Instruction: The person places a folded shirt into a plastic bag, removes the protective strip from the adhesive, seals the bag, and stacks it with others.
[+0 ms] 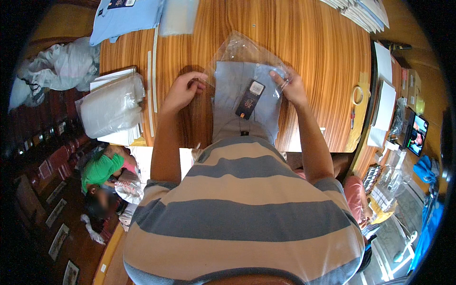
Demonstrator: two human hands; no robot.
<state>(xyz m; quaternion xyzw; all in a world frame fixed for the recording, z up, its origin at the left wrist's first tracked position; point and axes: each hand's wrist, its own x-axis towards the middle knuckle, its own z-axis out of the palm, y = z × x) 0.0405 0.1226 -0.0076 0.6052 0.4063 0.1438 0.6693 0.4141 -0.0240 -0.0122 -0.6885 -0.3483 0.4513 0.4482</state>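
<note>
A folded light blue shirt [230,95] lies in front of me at the table's near edge. A dark hang tag [250,100] with a white label rests on it. Over the shirt's far end spreads a clear plastic bag [235,45], which reaches past it on the far side; how far the shirt is inside I cannot tell. My left hand [184,92] is closed, its fingertips pinching the bag's left edge. At the right edge, my right hand [293,90] grips the bag, thumb on top by the shirt's corner.
The wooden table [323,57] carries a stack of clear bags [109,104] at left and blue shirts [128,21] far left. A tape roll [357,95] and a pen [352,117] lie right. A phone [417,135] stands beyond. A person in green [102,168] is low left.
</note>
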